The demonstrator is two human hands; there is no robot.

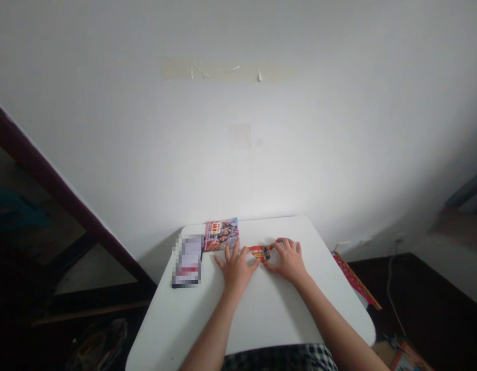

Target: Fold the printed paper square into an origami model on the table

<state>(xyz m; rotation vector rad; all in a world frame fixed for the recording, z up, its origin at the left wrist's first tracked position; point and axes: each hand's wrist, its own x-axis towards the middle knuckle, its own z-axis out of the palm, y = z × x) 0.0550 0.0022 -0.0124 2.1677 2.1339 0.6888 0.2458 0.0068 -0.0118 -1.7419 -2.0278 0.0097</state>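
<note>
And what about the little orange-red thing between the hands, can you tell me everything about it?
The orange-red piece looks like printed paper or card, with white and yellow markings too small to read and a dark, multicoloured patch toward its right end. It seems to lie on the white table, fingers of the left hand and right hand at opposite ends.

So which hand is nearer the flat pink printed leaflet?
Left. The left hand overlaps the lower right of the leaflet in view; the right hand is farther off, at the right end of the small orange paper.
</note>
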